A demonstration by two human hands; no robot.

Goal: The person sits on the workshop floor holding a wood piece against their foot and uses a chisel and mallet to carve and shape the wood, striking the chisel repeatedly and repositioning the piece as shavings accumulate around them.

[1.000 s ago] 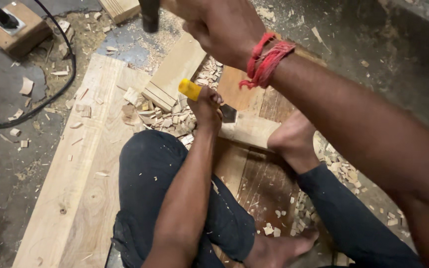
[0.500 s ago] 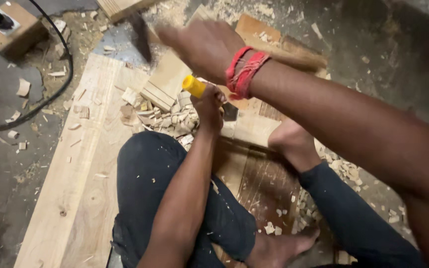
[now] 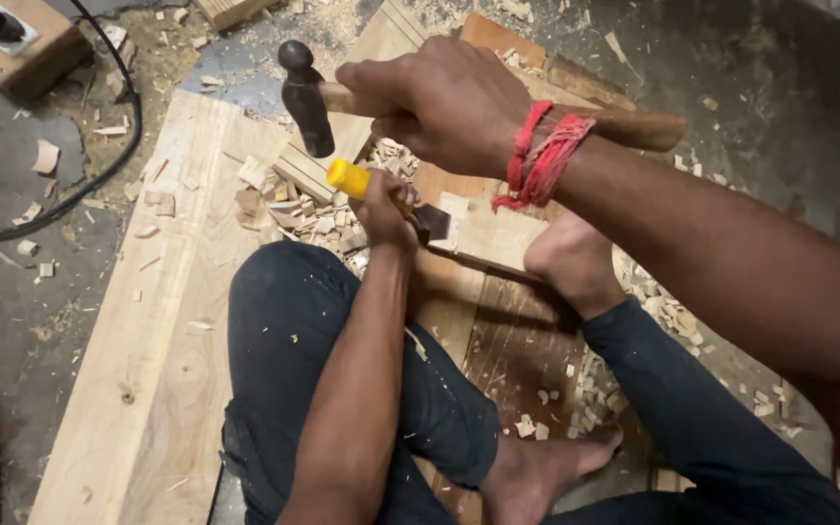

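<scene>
A person sits on a workshop floor, seen from above, chiselling a pale wooden block [image 3: 498,238] pinned under the right bare foot [image 3: 571,262]. The left hand [image 3: 381,209], near the centre of view, is closed tight around a chisel [image 3: 396,199] with a smooth yellow plastic handle; its dark steel blade bites into the block's left end. The right hand [image 3: 439,102], at twelve o'clock, is wrapped fully around the wooden handle of a hammer [image 3: 305,97], whose dark, rounded iron head hangs just above the chisel's yellow butt. Red thread [image 3: 542,156] is tied at that wrist. A good blow here looks to need the hammer face landing square on the handle end, the chisel kept at a steady slant, and the foot pressing firmly so the block cannot skid. Curled, pale wood chips [image 3: 294,209] lie heaped at ten o'clock on a broad, rough-sawn plank [image 3: 148,331]. A black cable [image 3: 99,175] loops across the dusty grey floor at nine o'clock.
</scene>
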